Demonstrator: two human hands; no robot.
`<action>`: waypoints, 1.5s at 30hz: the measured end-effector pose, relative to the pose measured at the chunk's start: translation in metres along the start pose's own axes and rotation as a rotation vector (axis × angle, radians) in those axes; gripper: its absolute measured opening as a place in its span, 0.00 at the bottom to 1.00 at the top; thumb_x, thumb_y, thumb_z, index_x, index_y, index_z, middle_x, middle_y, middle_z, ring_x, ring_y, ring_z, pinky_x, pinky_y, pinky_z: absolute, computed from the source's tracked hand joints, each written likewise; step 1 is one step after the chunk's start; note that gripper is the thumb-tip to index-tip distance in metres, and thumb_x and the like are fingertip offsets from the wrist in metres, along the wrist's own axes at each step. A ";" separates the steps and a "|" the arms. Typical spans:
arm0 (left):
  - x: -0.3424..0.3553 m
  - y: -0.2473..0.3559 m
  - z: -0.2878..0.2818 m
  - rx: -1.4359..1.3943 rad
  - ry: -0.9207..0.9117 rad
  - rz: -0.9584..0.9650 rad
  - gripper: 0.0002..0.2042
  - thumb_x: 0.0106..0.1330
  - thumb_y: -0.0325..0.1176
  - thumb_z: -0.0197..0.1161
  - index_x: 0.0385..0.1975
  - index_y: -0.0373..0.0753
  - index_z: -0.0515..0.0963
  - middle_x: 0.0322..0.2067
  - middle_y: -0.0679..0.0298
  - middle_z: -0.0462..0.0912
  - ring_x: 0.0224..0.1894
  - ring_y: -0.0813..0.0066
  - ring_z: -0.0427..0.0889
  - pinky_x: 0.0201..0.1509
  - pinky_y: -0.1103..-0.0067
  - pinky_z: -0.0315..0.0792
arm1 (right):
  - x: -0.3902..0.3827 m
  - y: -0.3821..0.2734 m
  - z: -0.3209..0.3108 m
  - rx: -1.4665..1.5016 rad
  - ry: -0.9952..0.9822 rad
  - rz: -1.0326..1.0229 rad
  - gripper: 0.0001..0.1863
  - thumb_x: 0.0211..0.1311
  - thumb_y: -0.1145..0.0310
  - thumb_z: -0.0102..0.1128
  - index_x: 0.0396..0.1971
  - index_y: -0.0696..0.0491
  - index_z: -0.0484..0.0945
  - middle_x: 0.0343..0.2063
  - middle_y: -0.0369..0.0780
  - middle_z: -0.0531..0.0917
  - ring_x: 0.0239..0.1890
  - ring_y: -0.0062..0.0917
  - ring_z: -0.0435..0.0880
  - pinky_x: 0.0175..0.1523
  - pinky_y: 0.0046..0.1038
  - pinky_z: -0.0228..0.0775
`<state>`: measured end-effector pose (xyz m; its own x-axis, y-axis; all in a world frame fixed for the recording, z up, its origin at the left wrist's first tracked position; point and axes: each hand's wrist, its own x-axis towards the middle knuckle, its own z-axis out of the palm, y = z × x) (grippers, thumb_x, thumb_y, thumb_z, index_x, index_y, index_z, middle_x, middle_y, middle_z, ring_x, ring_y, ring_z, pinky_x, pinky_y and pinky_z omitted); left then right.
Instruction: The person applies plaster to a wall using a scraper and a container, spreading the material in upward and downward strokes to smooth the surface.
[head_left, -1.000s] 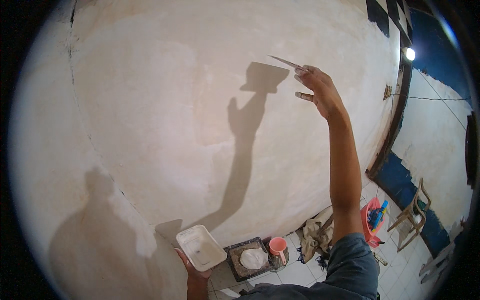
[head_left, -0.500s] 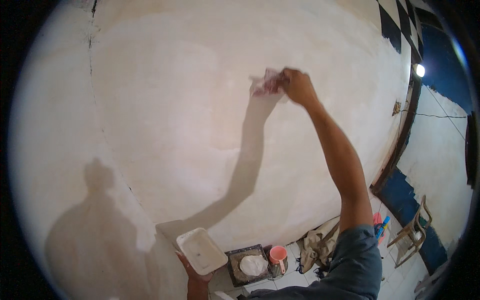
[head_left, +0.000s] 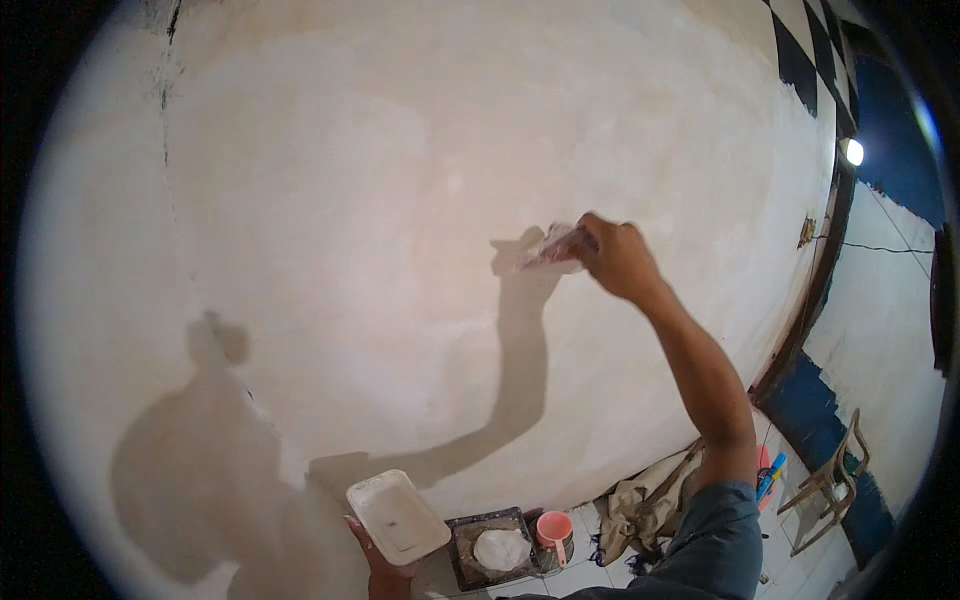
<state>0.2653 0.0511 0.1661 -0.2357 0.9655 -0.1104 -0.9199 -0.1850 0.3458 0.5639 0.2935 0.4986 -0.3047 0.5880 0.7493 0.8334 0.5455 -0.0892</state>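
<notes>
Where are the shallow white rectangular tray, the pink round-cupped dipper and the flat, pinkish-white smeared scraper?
Shallow white rectangular tray (head_left: 402, 510): head view, bare inner bottom.
Pink round-cupped dipper (head_left: 553, 526): head view, inside the cup.
Flat, pinkish-white smeared scraper (head_left: 553, 250): head view, on the blade.

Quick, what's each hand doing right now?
Left hand: holding the white tray, fingers partly hidden.
Right hand: closed on a thin, flat scraper.

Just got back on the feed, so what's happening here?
A person's right hand holds a flat, smeared blade up at the pale wall; whether it touches is unclear. The left hand, lower down, holds a shallow off-white tray. Below, a black tray bears a white mound, with a pink dipper beside it and crumpled cloth farther right.
</notes>
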 end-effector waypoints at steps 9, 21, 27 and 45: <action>0.037 -0.033 0.007 0.086 -0.049 0.049 0.41 0.61 0.75 0.35 0.67 0.51 0.60 0.61 0.62 0.69 0.60 0.55 0.70 0.61 0.52 0.68 | 0.229 0.044 -0.171 -0.362 0.604 -0.169 0.17 0.59 0.55 0.59 0.32 0.54 0.82 0.30 0.46 0.85 0.33 0.40 0.85 0.38 0.40 0.75; 0.041 -0.047 0.013 0.031 -0.013 0.080 0.40 0.63 0.73 0.33 0.67 0.53 0.60 0.63 0.64 0.67 0.61 0.56 0.69 0.62 0.52 0.67 | -0.004 0.019 0.011 -0.269 -0.211 -0.291 0.14 0.62 0.58 0.57 0.38 0.53 0.73 0.17 0.47 0.80 0.21 0.45 0.82 0.29 0.43 0.74; 0.042 -0.050 0.009 0.033 0.004 0.108 0.40 0.63 0.74 0.33 0.67 0.53 0.60 0.62 0.64 0.67 0.61 0.55 0.69 0.62 0.52 0.67 | 0.158 -0.019 -0.083 -0.435 0.408 -0.312 0.18 0.64 0.52 0.54 0.42 0.53 0.75 0.26 0.51 0.83 0.30 0.46 0.84 0.35 0.44 0.76; 0.029 -0.043 -0.011 -0.052 0.019 0.148 0.40 0.62 0.74 0.34 0.67 0.53 0.60 0.62 0.63 0.67 0.60 0.54 0.69 0.61 0.50 0.67 | 0.145 -0.066 -0.023 -0.409 0.017 -0.408 0.19 0.55 0.57 0.61 0.42 0.54 0.78 0.37 0.46 0.84 0.42 0.41 0.84 0.42 0.43 0.77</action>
<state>0.2948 0.0855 0.1376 -0.3754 0.9234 -0.0800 -0.8895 -0.3347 0.3112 0.4757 0.3289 0.6280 -0.6345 0.3666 0.6805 0.7612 0.4491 0.4678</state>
